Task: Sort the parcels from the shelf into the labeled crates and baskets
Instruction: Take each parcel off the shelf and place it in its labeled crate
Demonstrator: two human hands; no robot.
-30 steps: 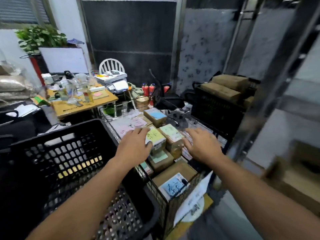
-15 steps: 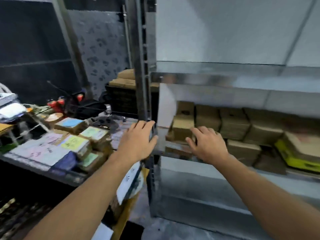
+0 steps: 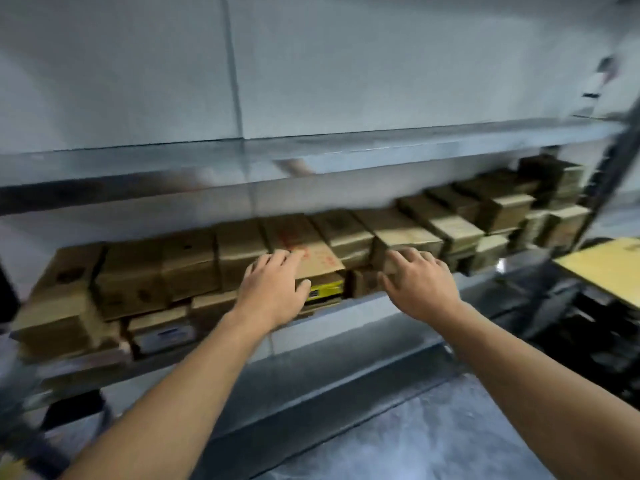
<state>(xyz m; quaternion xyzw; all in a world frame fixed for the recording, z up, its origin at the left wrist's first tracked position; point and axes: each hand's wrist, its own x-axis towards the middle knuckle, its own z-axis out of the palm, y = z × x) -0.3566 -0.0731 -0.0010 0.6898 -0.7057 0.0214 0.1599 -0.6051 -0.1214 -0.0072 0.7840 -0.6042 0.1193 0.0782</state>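
Grey metal shelf (image 3: 346,157), brown cardboard parcels (image 3: 187,265) packed tight. Left hand (image 3: 273,289) lies flat on red-marked cardboard parcel (image 3: 313,252); right hand (image 3: 420,284) spread, empty. Likely stiff, light: grip opposite sides.

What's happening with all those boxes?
A person is reaching into a metal shelf packed with brown cardboard parcels. The left hand rests on a parcel with red marks. The right hand touches a smaller parcel beside it. Nothing is lifted out yet.

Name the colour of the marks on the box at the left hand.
Red marks, blurred, clearest in the head view.
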